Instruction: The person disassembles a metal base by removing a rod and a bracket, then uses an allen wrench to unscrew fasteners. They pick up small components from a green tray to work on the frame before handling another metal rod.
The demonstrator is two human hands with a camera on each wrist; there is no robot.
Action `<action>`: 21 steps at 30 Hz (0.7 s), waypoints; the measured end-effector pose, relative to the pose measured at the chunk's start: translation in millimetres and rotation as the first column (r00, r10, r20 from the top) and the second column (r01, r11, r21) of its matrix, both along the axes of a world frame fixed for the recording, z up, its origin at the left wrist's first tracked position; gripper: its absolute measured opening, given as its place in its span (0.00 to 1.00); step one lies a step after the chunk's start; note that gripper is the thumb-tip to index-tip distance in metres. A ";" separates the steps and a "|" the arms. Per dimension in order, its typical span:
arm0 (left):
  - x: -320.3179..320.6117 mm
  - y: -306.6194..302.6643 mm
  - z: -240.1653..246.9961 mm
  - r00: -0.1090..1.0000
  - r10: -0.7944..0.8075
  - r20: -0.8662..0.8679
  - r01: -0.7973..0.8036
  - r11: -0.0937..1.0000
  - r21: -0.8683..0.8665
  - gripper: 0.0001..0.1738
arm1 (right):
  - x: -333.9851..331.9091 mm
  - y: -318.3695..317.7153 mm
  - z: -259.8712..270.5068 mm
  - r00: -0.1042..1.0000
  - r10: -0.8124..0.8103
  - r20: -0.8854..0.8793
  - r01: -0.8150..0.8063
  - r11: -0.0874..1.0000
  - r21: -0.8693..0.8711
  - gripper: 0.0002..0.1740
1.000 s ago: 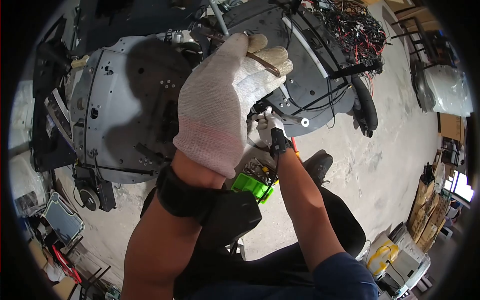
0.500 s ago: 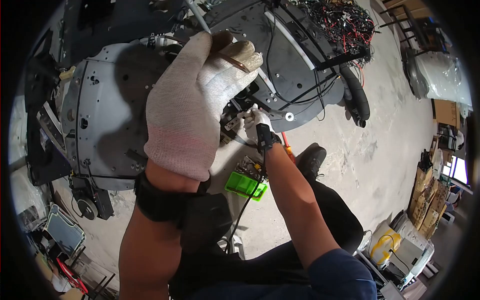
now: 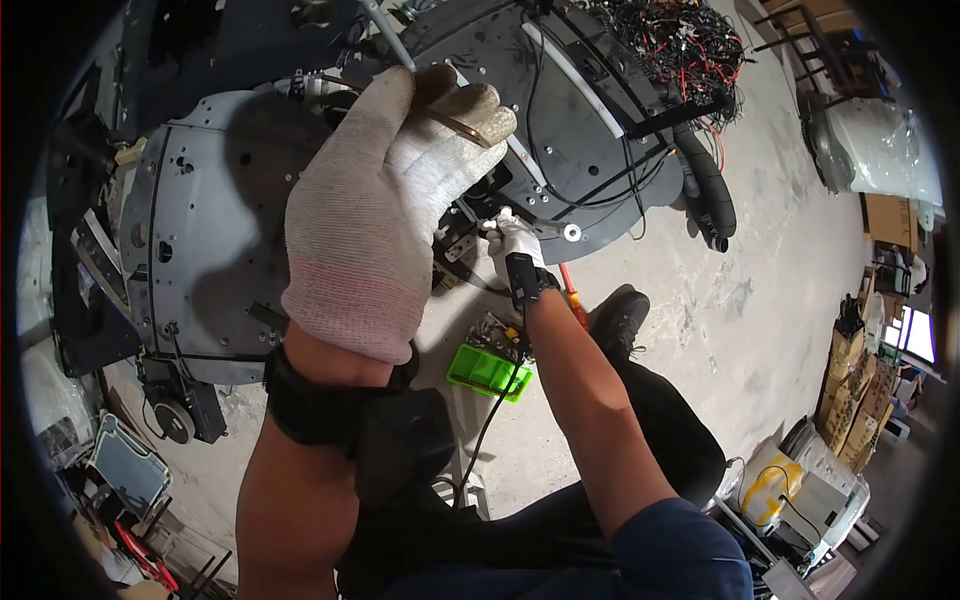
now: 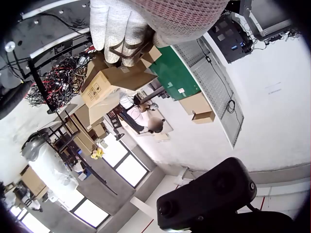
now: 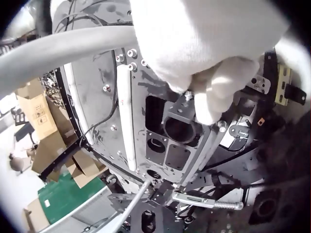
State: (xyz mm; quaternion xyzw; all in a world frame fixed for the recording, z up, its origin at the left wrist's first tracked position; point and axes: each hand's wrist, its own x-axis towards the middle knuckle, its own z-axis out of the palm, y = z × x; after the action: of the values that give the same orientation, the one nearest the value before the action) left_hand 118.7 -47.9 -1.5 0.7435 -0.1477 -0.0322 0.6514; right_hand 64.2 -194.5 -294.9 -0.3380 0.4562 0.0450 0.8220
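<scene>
White-gloved left fingers [image 4: 117,26] hold a bent, seemingly metal rod [image 3: 459,127].

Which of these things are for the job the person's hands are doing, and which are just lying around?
Probably for the job:
bent metal rod, held in the left hand
small bolt, at the fingertips of the right hand
dark plate, near both hands

Probably just lying around:
tangled wires
cardboard box

— What sat toward the right of the head view?
— A cardboard box [image 3: 889,220] near clear plastic sheeting [image 3: 875,150].
— And in the left wrist view?
— A green panel [image 4: 177,77] beside an open carton [image 4: 95,90]; bright windows [image 4: 131,171] showed farther off.
</scene>
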 end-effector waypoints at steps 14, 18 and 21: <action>1.1 4.7 8.3 0.994 -0.007 0.106 -0.022 0.962 0.274 0.17 | 2.3 -4.7 -6.8 0.995 -0.086 -0.041 0.095 0.926 0.366 0.15; 0.3 3.7 11.3 0.991 -0.031 0.131 -0.019 0.933 0.360 0.16 | 0.5 -7.3 -2.9 0.999 -0.032 0.008 0.028 0.937 0.348 0.09; 2.5 2.8 7.3 0.992 -0.038 0.120 -0.007 0.935 0.356 0.17 | -0.4 -12.3 -29.3 0.999 0.020 0.041 -0.029 0.967 0.253 0.08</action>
State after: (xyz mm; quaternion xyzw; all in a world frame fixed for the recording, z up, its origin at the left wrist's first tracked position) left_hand 121.2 -45.1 5.8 0.8482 -0.1859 -0.0171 0.4957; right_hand 63.8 -206.9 -324.1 -0.2367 0.4269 0.1066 0.8662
